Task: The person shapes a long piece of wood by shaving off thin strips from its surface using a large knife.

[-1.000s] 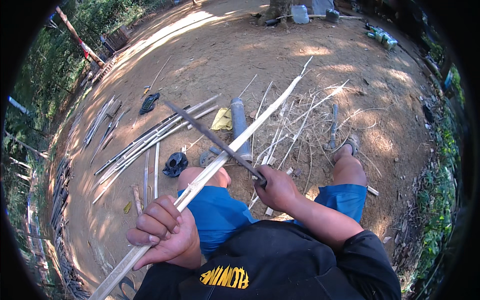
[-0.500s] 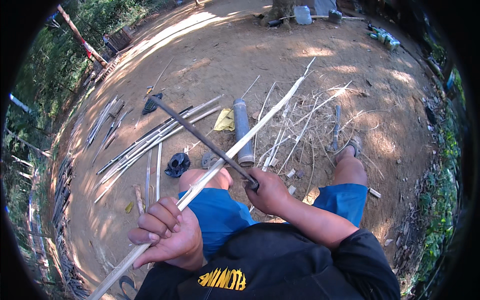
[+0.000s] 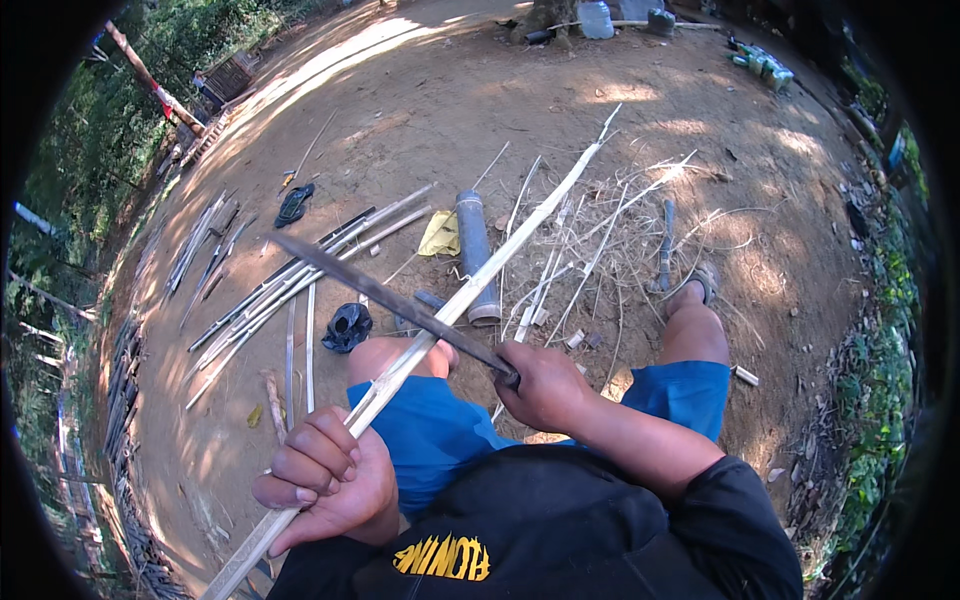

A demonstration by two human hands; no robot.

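Observation:
My left hand (image 3: 330, 480) is closed round a long pale split-bamboo strip (image 3: 400, 366), which slants from the lower left up and away to the right. My right hand (image 3: 545, 385) grips the handle of a long dark machete (image 3: 365, 293). Its blade points to the far left and crosses over the strip between my hands, its flat side partly facing up. A small curl of shaving (image 3: 460, 277) stands on the strip just beyond the blade. Beneath the strip, my left knee in blue shorts (image 3: 420, 410) is bent.
A dark thick tube (image 3: 472, 235) lies on the dirt beside yellow cloth or leaf (image 3: 440, 233). Left of it are bamboo poles (image 3: 310, 265) and a black plastic bag (image 3: 347, 327). Tangled shavings (image 3: 620, 235) spread to the right, near a hammer-like tool (image 3: 667, 245) by my right foot.
The machete has slid up along the strip, away from my left hand, and its blade has turned to show more of its flat side. A curl has appeared on the strip.

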